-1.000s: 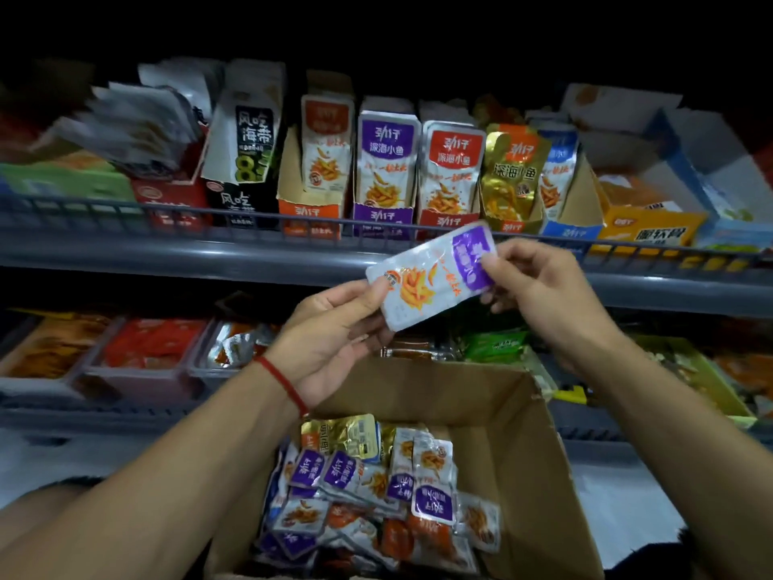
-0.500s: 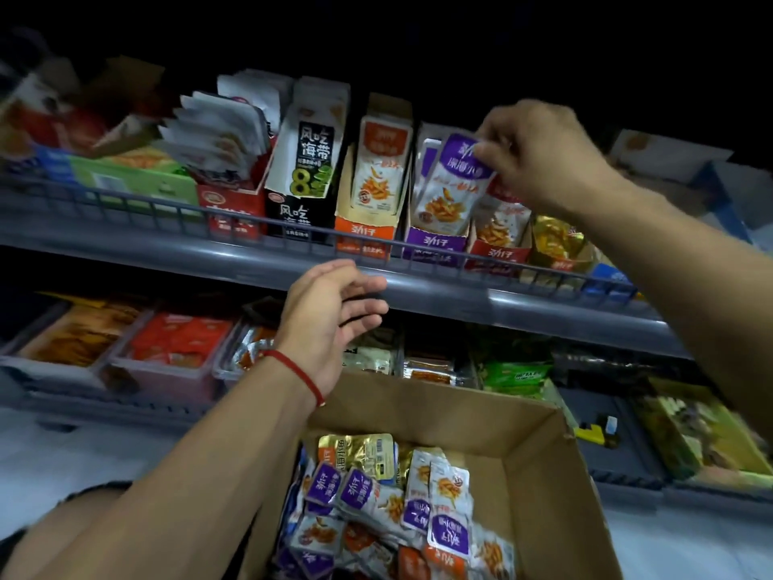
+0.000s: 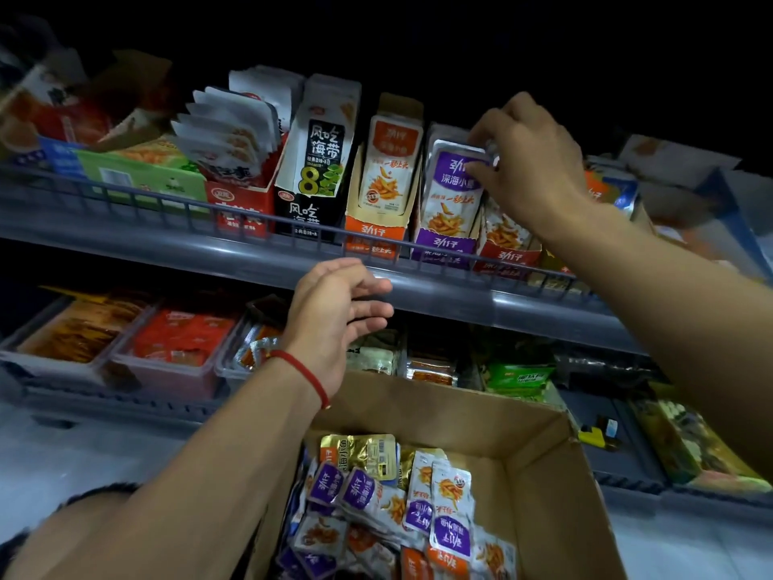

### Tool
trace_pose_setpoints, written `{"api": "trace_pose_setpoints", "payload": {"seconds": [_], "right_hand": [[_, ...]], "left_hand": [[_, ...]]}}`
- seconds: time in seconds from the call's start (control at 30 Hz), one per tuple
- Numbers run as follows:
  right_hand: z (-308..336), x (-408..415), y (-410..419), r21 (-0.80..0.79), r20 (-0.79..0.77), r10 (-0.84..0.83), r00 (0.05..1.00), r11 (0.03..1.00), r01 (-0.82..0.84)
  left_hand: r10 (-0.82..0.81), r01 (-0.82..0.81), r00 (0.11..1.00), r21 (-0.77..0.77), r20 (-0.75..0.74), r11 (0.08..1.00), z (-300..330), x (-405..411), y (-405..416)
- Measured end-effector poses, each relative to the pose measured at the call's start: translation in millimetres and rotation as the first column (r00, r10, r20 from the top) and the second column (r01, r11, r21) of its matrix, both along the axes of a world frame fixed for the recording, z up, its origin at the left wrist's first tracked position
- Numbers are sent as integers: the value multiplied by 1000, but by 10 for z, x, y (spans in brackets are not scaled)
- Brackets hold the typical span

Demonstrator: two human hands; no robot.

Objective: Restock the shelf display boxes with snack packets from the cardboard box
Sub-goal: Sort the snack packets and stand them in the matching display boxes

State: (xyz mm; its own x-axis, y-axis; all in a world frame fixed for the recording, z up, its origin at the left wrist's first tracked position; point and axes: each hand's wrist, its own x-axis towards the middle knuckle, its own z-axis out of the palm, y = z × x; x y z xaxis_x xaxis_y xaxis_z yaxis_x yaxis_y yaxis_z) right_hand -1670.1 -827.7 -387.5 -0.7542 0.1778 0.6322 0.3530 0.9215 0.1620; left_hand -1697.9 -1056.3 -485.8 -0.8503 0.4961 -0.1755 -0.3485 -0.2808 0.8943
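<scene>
1. Head view: right hand [image 3: 529,161], a second ago level with the cardboard box [image 3: 539,466], now pinches the purple packet [image 3: 454,190] into the purple display box [image 3: 443,247] at the shelf's front edge.
2. Left hand [image 3: 334,316] has let go; fingers apart, empty.
3. One packet nearly stocked.

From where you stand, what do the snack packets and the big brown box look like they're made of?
The purple packet looks like glossy plastic or foil film: it shines and shows crimped sealed edges. The gold packet looks metallic foil. The cardboard box is matte brown board with folded flaps.
</scene>
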Motion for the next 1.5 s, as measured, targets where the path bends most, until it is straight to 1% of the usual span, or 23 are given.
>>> {"api": "trace_pose_setpoints", "payload": {"seconds": [0.17, 0.3, 0.37, 0.4, 0.43, 0.47, 0.5, 0.57, 0.6, 0.67, 0.73, 0.77, 0.83, 0.87, 0.93, 1.0, 1.07, 1.17, 1.27, 1.33, 1.4, 1.43, 1.5], "right_hand": [[-93, 171, -28, 67, -38, 62, 997, 996, -60], [-286, 534, -124, 61, -71, 164, 984, 985, -160], [-462, 778, -171, 31, -45, 178, 983, 984, -176], [-585, 898, -182, 2, -16, 168, 986, 986, -168], [-729, 1022, -183, -34, 22, 151, 988, 988, -150], [-904, 1146, -175, -76, 70, 128, 989, 989, -123], [-1088, 1275, -168, -115, 125, 103, 987, 989, -89], [-1449, 1514, -137, -182, 243, 47, 969, 983, -2], [-1600, 1603, -121, -222, 326, 16, 945, 973, 60], [-1753, 1702, -109, -348, 519, -12, 855, 910, 224], [-1734, 1721, -92, -466, 641, 42, 767, 815, 344], [-1721, 1719, -70, -477, 669, 61, 741, 799, 366], [-1702, 1704, -26, -464, 684, 74, 726, 812, 355], [-1690, 1701, -4, -471, 677, 84, 732, 813, 342], [-1682, 1688, 45, -507, 659, 107, 744, 794, 335], [-1676, 1686, 85, -519, 656, 116, 745, 787, 334], [-1667, 1692, 120, -526, 651, 122, 750, 784, 329], [-1646, 1729, 166, -531, 642, 125, 757, 784, 322], [-1641, 1767, 191, -529, 642, 118, 758, 783, 326], [-1650, 1783, 198, -526, 641, 118, 758, 787, 322], [-1656, 1791, 200, -523, 642, 117, 758, 789, 322], [-1663, 1791, 204, -529, 641, 125, 757, 787, 318], [-1674, 1791, 208, -573, 624, 175, 761, 765, 294]], "left_hand": [[-63, 31, 990, -241, -127, 970, -83, 72, 47], [-268, 156, 940, -433, -211, 888, -187, 192, 117], [-403, 222, 885, -550, -234, 805, -297, 273, 180], [-483, 243, 840, -623, -248, 743, -377, 320, 214], [-573, 247, 773, -702, -274, 668, -487, 362, 250], [-671, 235, 678, -776, -301, 585, -604, 401, 286], [-766, 210, 562, -843, -311, 496, -731, 431, 321], [-912, 163, 341, -941, -227, 296, -956, 525, 362], [-952, 138, 260, -970, -159, 199, -1076, 567, 369], [-988, 75, 149, -996, -36, 48, -1338, 645, 388], [-994, 47, 96, -998, 44, -40, -1662, 696, 408], [-994, 52, 83, -996, 75, -71, -1803, 718, 426], [-994, 52, 57, -995, 93, -90, -2042, 747, 495], [-996, 46, 40, -996, 80, -78, -2125, 771, 549], [-1000, 36, -14, -999, 15, -15, -2241, 827, 680], [-997, 41, -78, -999, -26, 23, -2329, 896, 808], [-996, 38, -89, -999, 3, -7, -2403, 959, 890], [-993, -15, -103, -998, 60, -58, -2509, 1011, 936], [-993, -62, -113, -998, 32, -26, -2566, 1021, 921], [-986, -91, -162, -996, 28, -14, -2521, 1027, 909], [-989, -42, -145, -999, -11, 17, -2381, 1039, 895], [-993, 6, -109, -999, -47, 47, -2291, 1033, 888], [-985, 99, 11, -980, -174, 174, -2090, 990, 862]]}}
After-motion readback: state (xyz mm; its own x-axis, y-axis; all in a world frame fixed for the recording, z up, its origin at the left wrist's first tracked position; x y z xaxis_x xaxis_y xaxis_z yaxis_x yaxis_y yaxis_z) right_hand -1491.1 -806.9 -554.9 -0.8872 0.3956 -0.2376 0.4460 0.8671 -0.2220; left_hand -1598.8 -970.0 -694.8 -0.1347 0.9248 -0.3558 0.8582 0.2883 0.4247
